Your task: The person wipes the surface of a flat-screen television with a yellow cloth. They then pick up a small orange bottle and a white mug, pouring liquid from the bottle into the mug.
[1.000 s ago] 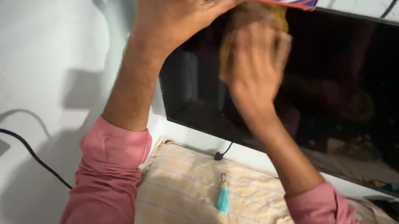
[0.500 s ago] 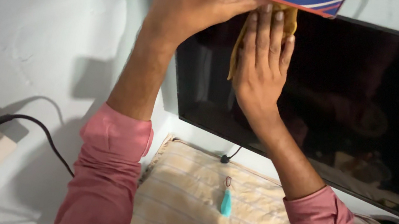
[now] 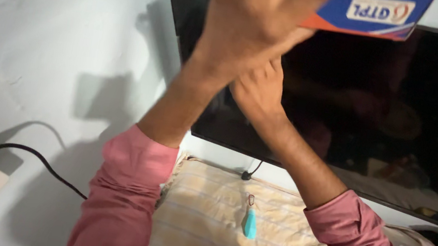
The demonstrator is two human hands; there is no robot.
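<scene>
Since half a second ago the left hand [image 3: 254, 14] has swung across in front of the right hand [image 3: 257, 88], and the yellow cloth has gone from sight. Left fingers are spread against the blue and orange box [image 3: 365, 11], which sits at the top edge of the TV [image 3: 408, 112]; whether they clasp it I cannot tell. Half hidden behind the left wrist, the right hand lies on the dark screen; its grip cannot be told. Below, a striped cloth [image 3: 204, 214] carries a small teal tag [image 3: 250, 224]. A black cable [image 3: 21, 153] runs along the white wall [image 3: 41, 24].
</scene>
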